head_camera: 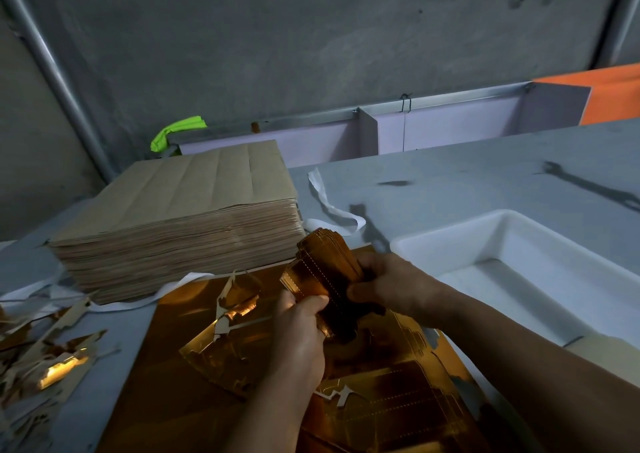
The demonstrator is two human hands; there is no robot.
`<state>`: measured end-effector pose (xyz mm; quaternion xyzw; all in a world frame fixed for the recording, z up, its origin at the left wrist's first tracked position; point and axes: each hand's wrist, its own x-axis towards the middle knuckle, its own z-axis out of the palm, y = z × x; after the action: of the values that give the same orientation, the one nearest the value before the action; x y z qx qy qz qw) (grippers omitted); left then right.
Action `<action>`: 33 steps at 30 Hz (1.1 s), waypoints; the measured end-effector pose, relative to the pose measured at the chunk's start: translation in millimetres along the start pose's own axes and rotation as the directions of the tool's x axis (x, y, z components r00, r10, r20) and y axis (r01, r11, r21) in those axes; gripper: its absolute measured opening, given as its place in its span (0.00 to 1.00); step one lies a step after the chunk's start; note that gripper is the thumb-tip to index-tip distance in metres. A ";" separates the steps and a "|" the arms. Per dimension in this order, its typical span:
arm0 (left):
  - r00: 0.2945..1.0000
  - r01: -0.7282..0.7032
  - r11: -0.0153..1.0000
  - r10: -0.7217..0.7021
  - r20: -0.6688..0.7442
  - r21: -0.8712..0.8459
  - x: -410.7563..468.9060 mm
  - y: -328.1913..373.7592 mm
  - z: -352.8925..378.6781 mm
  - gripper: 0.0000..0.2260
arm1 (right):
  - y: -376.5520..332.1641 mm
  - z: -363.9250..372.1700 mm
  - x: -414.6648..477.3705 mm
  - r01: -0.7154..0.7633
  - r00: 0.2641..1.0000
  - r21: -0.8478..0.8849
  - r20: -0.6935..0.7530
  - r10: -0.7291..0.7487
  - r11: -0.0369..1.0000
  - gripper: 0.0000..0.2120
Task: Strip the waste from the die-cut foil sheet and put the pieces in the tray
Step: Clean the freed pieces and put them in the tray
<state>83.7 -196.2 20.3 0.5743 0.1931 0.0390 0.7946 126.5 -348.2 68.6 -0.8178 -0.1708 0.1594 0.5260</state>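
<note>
At eight o'clock from the hands, a heap of torn scraps (52, 366) lies on the surface (450, 182). This is waste that is already off. At eleven o'clock sits a tall stack of brown sheets (180, 217).

Under the hands, the gold foil sheet (194, 314) lies flat on the surface. Some bits of it are ripped and stick up. Cut shapes show in it at five o'clock, so I think there is more to pull out.

The left hand (304, 328) pinches the near end of a bundle of gold pieces (322, 276). The right hand (391, 286) is curled round the far side of the same bundle. Both hands are close together and hold it tight. The bundle is up in the air, above the sheet.

At three o'clock is the white tray (450, 234). I see no gold pieces in it yet. I think the bundle should go there next.
</note>
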 end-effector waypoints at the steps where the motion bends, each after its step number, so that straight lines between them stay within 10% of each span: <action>1: 1.000 0.007 0.999 -0.007 0.007 -0.036 1.1 -0.1 0.2 0.18 | -0.2 0.5 -0.5 0.008 1.000 -0.005 -0.014 -0.008 1.000 0.10; 11: 0.985 -0.068 0.997 0.059 -0.162 -0.047 12.9 -1.2 -11.3 0.20 | -0.2 1.8 -2.0 0.132 0.985 -0.472 -0.039 -0.171 0.871 0.17; 21: 0.987 -0.004 1.000 0.005 -0.159 0.003 12.2 -3.5 -11.4 0.20 | -0.6 4.5 -4.8 0.107 0.991 -0.586 0.126 -0.040 0.804 0.11; 27: 0.996 0.000 0.987 -0.014 -0.088 -0.161 4.3 5.1 -10.9 0.14 | -1.8 -0.7 -1.3 0.040 0.998 -0.314 -0.039 -0.055 0.948 0.11; 33: 0.990 0.107 0.957 -0.079 0.115 -0.270 -8.7 11.0 2.1 0.30 | -2.7 -3.2 0.2 -0.019 0.996 -0.064 -0.088 0.013 0.998 0.11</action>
<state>78.2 -196.8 33.4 0.4496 0.1713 -0.0016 0.8767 127.7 -349.6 72.3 -0.8420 -0.1459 0.1220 0.5047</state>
